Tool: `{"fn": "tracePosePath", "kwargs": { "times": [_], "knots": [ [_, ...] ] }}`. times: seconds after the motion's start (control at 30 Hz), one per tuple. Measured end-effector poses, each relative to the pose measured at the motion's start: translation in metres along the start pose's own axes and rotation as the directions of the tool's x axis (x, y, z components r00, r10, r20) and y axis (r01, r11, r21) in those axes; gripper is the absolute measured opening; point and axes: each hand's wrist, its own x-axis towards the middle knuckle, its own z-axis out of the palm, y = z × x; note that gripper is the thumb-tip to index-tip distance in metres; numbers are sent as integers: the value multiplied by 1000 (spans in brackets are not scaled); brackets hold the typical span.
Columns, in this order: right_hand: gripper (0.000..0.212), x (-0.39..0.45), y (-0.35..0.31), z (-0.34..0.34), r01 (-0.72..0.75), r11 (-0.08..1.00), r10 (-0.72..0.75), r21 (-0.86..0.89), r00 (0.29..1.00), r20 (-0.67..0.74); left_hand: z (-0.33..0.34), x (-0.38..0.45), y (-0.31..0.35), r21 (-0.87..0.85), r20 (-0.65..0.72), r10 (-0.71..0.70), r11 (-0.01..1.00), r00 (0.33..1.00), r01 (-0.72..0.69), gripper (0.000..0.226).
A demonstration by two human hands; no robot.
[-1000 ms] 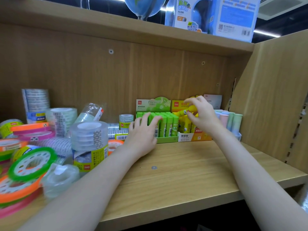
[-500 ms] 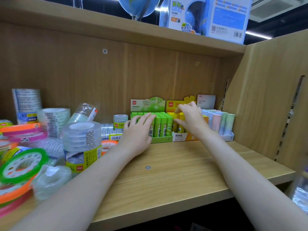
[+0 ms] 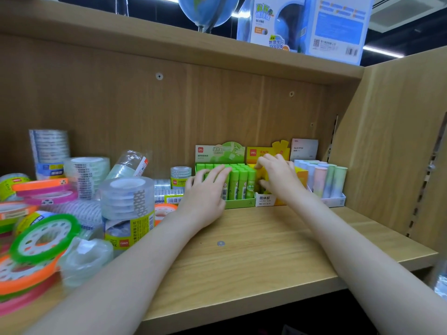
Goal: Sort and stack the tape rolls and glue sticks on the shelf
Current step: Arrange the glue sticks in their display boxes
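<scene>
Glue sticks fill three display boxes at the back of the wooden shelf point(image 3: 278, 240), right where your fingers reach. The green glue sticks point(image 3: 238, 181) stand upright in their green box point(image 3: 238, 203), and your left hand point(image 3: 205, 197) lies flat against them, fingers straight and together, tips touching the front row, holding nothing. Just beyond that hand's fingertips to the right sits the yellow box point(image 3: 267, 200) of yellow glue sticks point(image 3: 262, 178); your right hand point(image 3: 280, 177) is over it, fingers bent down into the sticks, but whether they pinch one you cannot tell, since the hand hides them. Past your right hand's knuckles, the pastel glue sticks point(image 3: 325, 178) stand in a white box point(image 3: 337, 201). Outward from your left wrist, tape rolls crowd the shelf: a clear wrapped stack point(image 3: 127, 204) just beside your forearm, a green-rimmed roll point(image 3: 44, 238) and orange rolls point(image 3: 26, 279) further off, blurred
</scene>
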Motion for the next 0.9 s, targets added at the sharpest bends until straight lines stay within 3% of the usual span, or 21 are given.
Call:
{"fn": "tracePosePath", "kwargs": {
  "times": [0.27,0.47,0.6,0.73,0.9],
  "knots": [
    [46,-14,-3,6,-31,998,30,-47,999,-16,-1,-3,2,77,56,2,997,998,-6,73],
    [50,-30,-12,-5,-42,958,107,284,970,-218,-14,-7,11,91,-14,50,995,999,-49,67],
    [45,-48,-23,-10,-24,917,122,397,967,-222,-34,-28,23,102,-85,144,986,986,-135,60],
    [40,-63,-40,-14,-64,858,142,509,983,-115,-57,-59,22,277,-240,317,928,917,-248,36],
    [41,-77,-67,-18,-82,768,-13,635,990,143,-94,-101,-8,433,-275,223,897,935,-87,37]
  ]
}}
